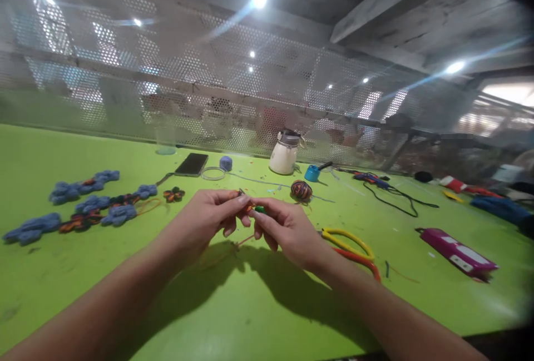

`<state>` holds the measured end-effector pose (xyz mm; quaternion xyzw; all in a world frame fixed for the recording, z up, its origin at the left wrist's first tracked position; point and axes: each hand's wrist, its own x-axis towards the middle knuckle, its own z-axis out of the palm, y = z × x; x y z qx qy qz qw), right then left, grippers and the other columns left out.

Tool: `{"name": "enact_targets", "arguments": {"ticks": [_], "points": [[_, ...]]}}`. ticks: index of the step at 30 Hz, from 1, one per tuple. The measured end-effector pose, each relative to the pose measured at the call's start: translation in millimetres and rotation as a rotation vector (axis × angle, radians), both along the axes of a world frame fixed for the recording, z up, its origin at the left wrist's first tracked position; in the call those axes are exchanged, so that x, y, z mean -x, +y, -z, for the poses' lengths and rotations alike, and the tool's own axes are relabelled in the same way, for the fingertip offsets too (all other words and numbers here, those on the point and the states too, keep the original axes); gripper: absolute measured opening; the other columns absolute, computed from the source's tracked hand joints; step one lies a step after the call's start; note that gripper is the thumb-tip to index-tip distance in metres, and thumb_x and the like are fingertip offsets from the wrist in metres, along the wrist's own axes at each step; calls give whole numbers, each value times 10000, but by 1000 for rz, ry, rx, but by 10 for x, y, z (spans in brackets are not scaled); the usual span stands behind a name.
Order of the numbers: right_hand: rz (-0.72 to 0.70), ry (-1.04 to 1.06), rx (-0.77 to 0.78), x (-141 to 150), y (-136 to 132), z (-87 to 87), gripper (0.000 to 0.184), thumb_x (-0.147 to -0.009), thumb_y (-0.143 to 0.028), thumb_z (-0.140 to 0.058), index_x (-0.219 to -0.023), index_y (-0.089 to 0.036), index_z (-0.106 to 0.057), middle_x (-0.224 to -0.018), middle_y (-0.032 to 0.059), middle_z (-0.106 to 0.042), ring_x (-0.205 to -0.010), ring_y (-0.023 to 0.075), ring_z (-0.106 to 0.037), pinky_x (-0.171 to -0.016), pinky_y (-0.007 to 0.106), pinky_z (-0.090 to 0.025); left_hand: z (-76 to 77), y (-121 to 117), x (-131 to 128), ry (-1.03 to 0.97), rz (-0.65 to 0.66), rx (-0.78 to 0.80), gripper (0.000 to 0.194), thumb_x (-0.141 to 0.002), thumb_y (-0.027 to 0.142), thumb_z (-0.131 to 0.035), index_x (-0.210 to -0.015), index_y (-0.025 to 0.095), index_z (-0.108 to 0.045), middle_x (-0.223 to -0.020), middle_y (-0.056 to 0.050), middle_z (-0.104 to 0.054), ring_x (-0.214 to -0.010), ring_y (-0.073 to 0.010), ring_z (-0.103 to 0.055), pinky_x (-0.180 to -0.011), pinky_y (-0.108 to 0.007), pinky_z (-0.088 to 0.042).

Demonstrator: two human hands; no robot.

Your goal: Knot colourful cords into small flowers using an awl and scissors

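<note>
Both hands meet above the green table. My left hand [208, 213] is closed in a pinch on a small orange and dark crochet piece [249, 206], mostly hidden by the fingers. In my right hand [292, 230] is a thin green crochet hook [259, 209], its tip against the piece. A loose orange strand hangs below the fingers. Beyond the hands lies a multicoloured yarn ball [301, 190]. To the left are a small crocheted flower [173, 194] and several blue and orange flower pieces [119, 214].
Scissors [350, 244] with yellow and orange handles lie beside my right wrist. Farther back stand a white jug [284, 153], a blue pot [312, 173] and a phone [192, 164]. At right lie a magenta case [458, 251] and a black cord [411, 205]. A perforated panel [233, 88] borders the table.
</note>
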<state>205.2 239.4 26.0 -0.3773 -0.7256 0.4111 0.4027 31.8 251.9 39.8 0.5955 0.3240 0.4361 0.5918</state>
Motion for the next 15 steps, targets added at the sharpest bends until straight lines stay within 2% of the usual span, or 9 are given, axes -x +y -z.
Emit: {"name": "enact_targets", "arguments": {"ticks": [5,10,12,15], "points": [[50,-82,-169,-42,-32,-8,373,-907,-247,-474,-1267,-177,-543,-707,8,-576,-482,64,-484,-473,208,-417,-23,-24,25,-4,-27,12,259,-802,361,-610,-834,122,-707,-665,-40,-636,-493,-54,-395,-455,-188,-283],[131,-187,-357,-62,-13,4,367,-894,-180,-474,-1250,-170,-566,-695,13,-593,-544,85,-479,-537,222,-412,-21,-17,19,-7,-76,61,199,-753,301,-667,-794,110,-707,-656,-46,-648,-474,-44,-396,-441,-183,-275],[142,-184,-367,-55,-10,29,366,-892,-189,-480,-1247,-172,-570,-689,16,-601,-539,88,-480,-538,225,-411,-17,-5,10,-14,-114,82,184,-694,246,-717,-814,106,-712,-638,-48,-650,-484,-55,-439,-440,-186,-284],[133,-133,-313,-37,-13,70,379,-893,-217,-483,-1265,-194,-554,-687,13,-600,-505,83,-483,-510,221,-412,-18,9,4,-45,-162,92,354,-630,213,-760,-966,119,-693,-649,-55,-669,-502,-82,-500,-426,-191,-282]]}}
